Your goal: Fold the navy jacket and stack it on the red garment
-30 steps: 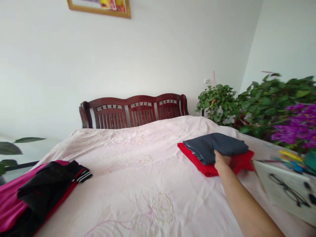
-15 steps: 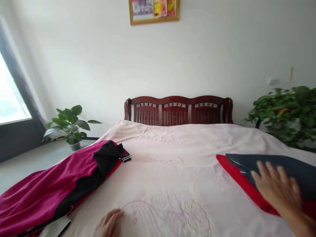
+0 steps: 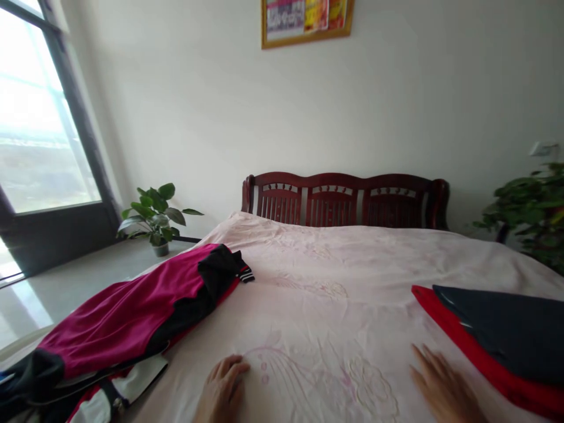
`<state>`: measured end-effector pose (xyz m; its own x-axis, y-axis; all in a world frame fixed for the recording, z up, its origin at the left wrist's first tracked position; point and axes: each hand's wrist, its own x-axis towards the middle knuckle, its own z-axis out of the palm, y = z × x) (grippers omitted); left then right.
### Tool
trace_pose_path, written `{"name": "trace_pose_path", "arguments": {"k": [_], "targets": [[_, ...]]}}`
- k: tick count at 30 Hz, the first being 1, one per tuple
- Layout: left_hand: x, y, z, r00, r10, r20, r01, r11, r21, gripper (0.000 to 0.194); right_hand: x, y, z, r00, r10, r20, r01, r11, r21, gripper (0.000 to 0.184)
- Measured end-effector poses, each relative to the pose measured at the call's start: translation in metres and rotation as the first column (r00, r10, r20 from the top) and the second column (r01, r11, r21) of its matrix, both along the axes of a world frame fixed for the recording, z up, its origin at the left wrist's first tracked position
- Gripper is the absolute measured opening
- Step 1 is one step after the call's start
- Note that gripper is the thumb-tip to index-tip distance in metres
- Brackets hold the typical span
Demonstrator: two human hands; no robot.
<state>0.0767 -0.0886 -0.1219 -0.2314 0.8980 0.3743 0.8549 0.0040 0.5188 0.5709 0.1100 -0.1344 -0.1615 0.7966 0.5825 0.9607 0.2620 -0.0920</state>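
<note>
Since the earlier frame the right hand [image 3: 443, 388] has been lifted off the dark grey folded garment [image 3: 511, 335] and drawn back toward the body; it is now seen with fingers spread wide and nothing held, flat over the pale pink bedspread [image 3: 335, 305]. That grey garment is found just beyond and to the outer side of the right hand, near but apart from the fingertips, and it is stacked on a red folded garment [image 3: 480, 361] whose edge runs closest to the hand. The left hand [image 3: 221, 390] is laid on the bedspread with fingers loosely curled, empty, and more of it is shown than before. Beyond and to the outer side of the left hand a magenta garment [image 3: 127, 311] is spread, with a black garment [image 3: 215, 276] lying across its far end; both are well apart from the right hand. A white and red piece of clothing [image 3: 117, 390] is seen close beside the left hand at the bed's edge. The view has been turned slightly leftward, so that more of the window [image 3: 35, 117] is taken in.
</note>
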Motion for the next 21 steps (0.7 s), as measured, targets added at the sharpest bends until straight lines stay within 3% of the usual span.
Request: {"name": "trace_pose_path", "arguments": {"k": [2, 4, 12, 21], "targets": [[0.001, 0.0, 0.002, 1.0, -0.003, 0.015, 0.003, 1.0, -0.01, 0.036, -0.018, -0.01, -0.017, 0.999, 0.028, 0.037, -0.027, 0.999, -0.027, 0.05], [0.002, -0.001, 0.004, 1.0, -0.007, 0.031, 0.008, 1.0, -0.024, 0.037, -0.026, -0.013, -0.024, 0.998, 0.018, 0.067, -0.017, 1.0, -0.01, 0.049], [0.002, -0.003, 0.004, 0.998, -0.026, 0.062, 0.026, 1.0, -0.002, 0.037, -0.029, -0.019, -0.004, 0.999, 0.02, 0.033, -0.018, 0.999, -0.043, 0.044], [0.001, -0.001, 0.003, 1.0, -0.022, 0.02, 0.021, 0.999, 0.025, 0.037, -0.024, -0.014, -0.009, 0.997, 0.064, -0.036, -0.065, 0.997, -0.029, 0.038]]}}
